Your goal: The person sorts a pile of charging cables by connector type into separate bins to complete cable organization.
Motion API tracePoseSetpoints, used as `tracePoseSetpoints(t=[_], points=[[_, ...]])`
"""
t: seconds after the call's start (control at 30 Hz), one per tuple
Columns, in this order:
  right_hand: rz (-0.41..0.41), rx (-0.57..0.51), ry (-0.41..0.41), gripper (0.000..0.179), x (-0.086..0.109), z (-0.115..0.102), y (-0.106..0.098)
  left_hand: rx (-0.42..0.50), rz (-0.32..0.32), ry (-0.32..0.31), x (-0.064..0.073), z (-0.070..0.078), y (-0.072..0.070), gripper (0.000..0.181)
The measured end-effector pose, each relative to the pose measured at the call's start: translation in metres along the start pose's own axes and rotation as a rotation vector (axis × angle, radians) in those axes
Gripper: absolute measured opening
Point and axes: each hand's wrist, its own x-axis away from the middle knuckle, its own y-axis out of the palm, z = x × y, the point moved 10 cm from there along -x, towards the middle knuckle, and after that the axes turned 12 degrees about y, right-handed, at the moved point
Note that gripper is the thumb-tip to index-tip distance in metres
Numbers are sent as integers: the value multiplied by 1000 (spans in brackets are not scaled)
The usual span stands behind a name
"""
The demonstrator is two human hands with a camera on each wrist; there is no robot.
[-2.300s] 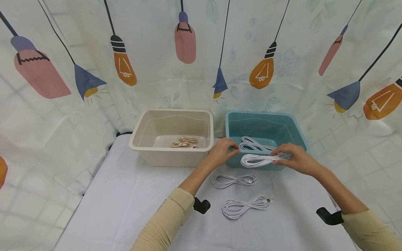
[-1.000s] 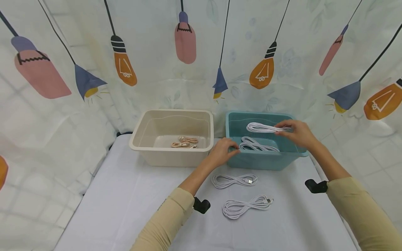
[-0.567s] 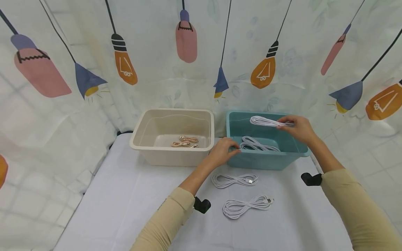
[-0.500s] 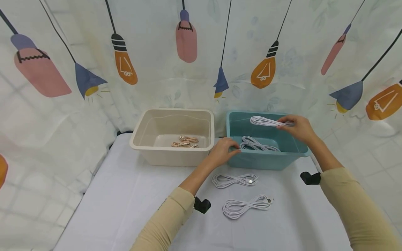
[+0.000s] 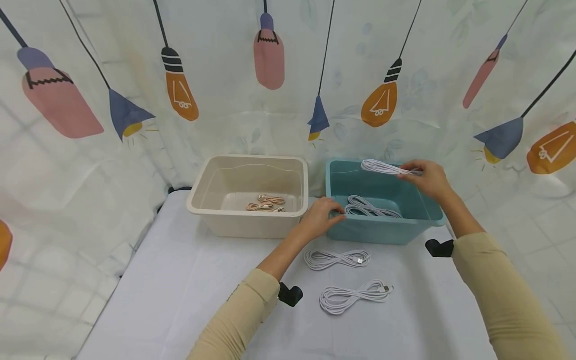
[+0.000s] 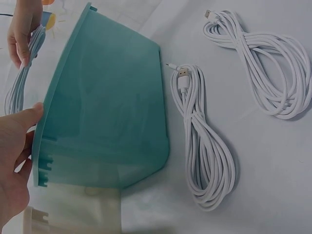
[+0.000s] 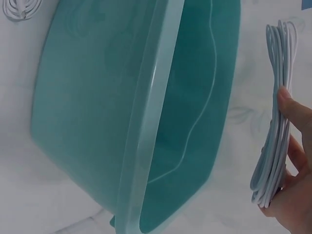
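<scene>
My right hand [image 5: 427, 179] pinches a coiled white USB cable [image 5: 379, 167], holding it level above the back part of the teal plastic bin [image 5: 382, 236]. In the right wrist view the bundled cable [image 7: 275, 131] lies between thumb and fingers, beyond the bin's rim. My left hand [image 5: 320, 217] grips the bin's front-left corner; the left wrist view shows its thumb at the rim and the fingers curled by it. Inside the bin lie white coiled cables [image 5: 369, 207], partly hidden by the front wall. Two more white USB cables [image 5: 336, 259] [image 5: 353, 297] lie bundled on the table.
To the left stands a beige bin [image 5: 247, 226] holding several small tan cables with gold-coloured ends [image 5: 266, 202]. A white cloth covers the table [image 5: 180, 300]. Behind the bins hangs a curtain [image 5: 216, 135] printed with lamps and bulbs.
My right hand has carried the white cable from in front of the teal bin's front wall up and back over the bin. The left hand has stayed at the bin's corner.
</scene>
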Motion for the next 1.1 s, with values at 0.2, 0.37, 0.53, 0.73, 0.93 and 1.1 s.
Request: tracePoseSetpoints(t=[0.2, 0.37, 0.53, 0.73, 0.93, 1.1], points=[[34, -15, 10, 41, -1, 3, -4, 3, -5, 16, 0, 4, 0, 17], [65, -41, 12, 48, 1, 6, -7, 10, 2, 22, 0, 5, 0, 16], [90, -58, -2, 52, 3, 4, -10, 6, 11, 25, 0, 5, -1, 14], [108, -60, -12, 54, 8, 1, -12, -2, 6, 13, 1, 4, -1, 14], [97, -68, -25, 54, 15, -2, -12, -3, 7, 17, 1, 4, -1, 15], [105, -71, -51, 52, 21, -5, -13, 4, 4, 17, 1, 4, -2, 14]])
